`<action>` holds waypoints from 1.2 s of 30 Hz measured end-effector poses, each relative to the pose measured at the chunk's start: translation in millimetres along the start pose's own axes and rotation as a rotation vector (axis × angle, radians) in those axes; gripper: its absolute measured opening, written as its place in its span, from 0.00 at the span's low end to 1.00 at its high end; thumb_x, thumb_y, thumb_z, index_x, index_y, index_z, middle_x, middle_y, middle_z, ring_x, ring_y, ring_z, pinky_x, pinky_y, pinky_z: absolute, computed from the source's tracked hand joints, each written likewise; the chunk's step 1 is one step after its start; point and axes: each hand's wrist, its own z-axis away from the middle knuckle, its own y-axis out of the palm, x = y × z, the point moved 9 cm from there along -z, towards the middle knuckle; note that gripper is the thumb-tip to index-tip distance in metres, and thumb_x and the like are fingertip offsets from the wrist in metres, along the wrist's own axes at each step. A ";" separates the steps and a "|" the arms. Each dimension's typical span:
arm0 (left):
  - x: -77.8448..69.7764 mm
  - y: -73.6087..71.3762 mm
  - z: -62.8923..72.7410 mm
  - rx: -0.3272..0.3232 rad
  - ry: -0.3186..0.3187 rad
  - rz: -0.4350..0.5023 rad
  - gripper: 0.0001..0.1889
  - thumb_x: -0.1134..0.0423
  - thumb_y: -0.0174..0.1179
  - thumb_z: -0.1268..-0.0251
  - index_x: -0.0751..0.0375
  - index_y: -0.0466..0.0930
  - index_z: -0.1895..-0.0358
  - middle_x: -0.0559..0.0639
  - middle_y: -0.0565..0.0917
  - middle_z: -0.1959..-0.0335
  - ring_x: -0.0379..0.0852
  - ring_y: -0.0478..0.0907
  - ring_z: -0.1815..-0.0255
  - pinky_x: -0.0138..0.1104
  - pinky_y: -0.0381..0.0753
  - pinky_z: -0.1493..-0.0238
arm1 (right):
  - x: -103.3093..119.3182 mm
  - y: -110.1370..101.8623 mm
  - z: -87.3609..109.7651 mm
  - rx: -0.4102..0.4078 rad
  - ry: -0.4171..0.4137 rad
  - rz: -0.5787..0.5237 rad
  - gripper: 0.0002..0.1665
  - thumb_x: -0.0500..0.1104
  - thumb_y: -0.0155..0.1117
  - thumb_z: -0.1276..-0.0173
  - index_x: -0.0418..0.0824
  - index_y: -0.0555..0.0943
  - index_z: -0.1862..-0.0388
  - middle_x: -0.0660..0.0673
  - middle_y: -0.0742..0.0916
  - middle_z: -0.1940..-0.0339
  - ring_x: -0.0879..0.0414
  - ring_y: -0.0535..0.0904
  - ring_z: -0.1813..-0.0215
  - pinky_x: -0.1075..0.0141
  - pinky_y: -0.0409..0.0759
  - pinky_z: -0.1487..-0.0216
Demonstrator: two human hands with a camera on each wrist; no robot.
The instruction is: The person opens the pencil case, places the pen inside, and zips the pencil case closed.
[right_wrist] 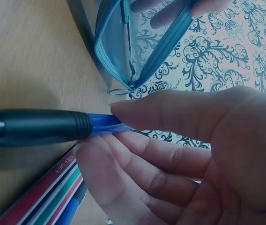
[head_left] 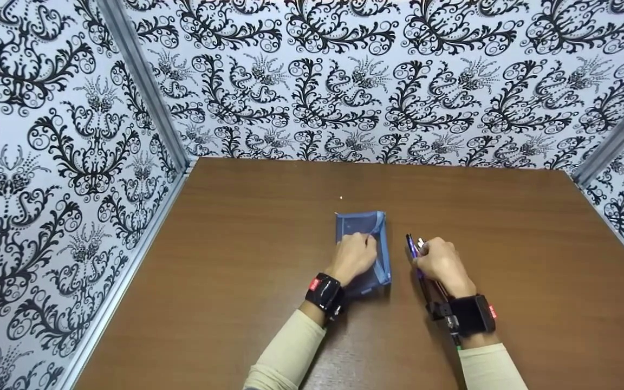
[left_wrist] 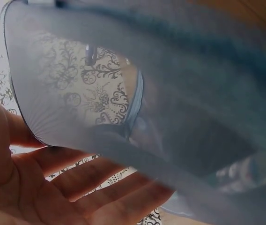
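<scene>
A blue see-through zip pouch (head_left: 363, 222) is in the middle of the wooden table, its zipped mouth facing right. My left hand (head_left: 356, 254) grips it, thumb and finger at its edge in the left wrist view; the straighter other fingers lie along it. In the right wrist view the pouch's zipper (right_wrist: 170, 47) is spread apart. To the right of the pouch, my right hand (head_left: 442, 265) holds pens. Its thumb and fingers pinch a pen (right_wrist: 34, 126) with a black grip and blue barrel. Striped pens (right_wrist: 48, 192) in red, green and white show below the fingertips.
The brown table (head_left: 247, 227) runs back to upright panels (head_left: 344, 81) with black scroll patterns. Grey metal posts (head_left: 144, 70) frame the corners. A tiny white speck (head_left: 340, 197) lies beyond the pouch. Black bands (head_left: 325, 295) with cameras circle both wrists.
</scene>
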 end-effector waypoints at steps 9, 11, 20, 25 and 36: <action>1.5 2.0 -0.5 0.013 -0.020 0.015 0.22 0.55 0.44 0.25 0.50 0.70 0.82 0.51 0.81 0.77 0.50 0.83 0.68 0.42 0.80 0.65 | -0.6 -2.7 0.9 -0.013 0.008 -0.041 0.07 0.37 0.66 0.39 0.38 0.83 0.76 0.45 0.83 0.73 0.51 0.77 0.70 0.64 0.74 0.71; 1.5 2.1 -0.9 0.011 -0.021 0.010 0.22 0.55 0.44 0.25 0.50 0.70 0.83 0.51 0.81 0.77 0.50 0.83 0.68 0.42 0.80 0.64 | 0.0 -3.9 0.8 -0.018 0.002 -0.050 0.06 0.37 0.66 0.39 0.38 0.84 0.76 0.45 0.83 0.74 0.52 0.77 0.71 0.65 0.74 0.73; -2.0 0.2 -0.1 -0.011 0.011 0.009 0.21 0.56 0.43 0.26 0.51 0.71 0.82 0.52 0.83 0.74 0.52 0.86 0.62 0.45 0.81 0.60 | 1.7 -6.8 1.4 -0.054 -0.030 -0.070 0.06 0.36 0.67 0.39 0.37 0.83 0.76 0.47 0.84 0.77 0.55 0.78 0.75 0.65 0.74 0.74; -3.2 -1.2 -0.2 -0.025 0.028 0.006 0.21 0.57 0.43 0.26 0.52 0.73 0.82 0.51 0.84 0.73 0.53 0.86 0.61 0.45 0.81 0.59 | 0.9 -7.6 1.2 -0.062 -0.025 -0.090 0.06 0.36 0.67 0.38 0.37 0.83 0.74 0.47 0.84 0.77 0.57 0.79 0.76 0.66 0.75 0.74; -1.8 0.7 0.3 -0.016 0.015 0.018 0.21 0.56 0.44 0.26 0.51 0.70 0.83 0.49 0.80 0.79 0.51 0.84 0.67 0.44 0.81 0.62 | -1.7 -10.0 0.6 -0.076 -0.004 -0.115 0.06 0.38 0.68 0.38 0.34 0.85 0.69 0.44 0.86 0.75 0.57 0.80 0.76 0.65 0.77 0.73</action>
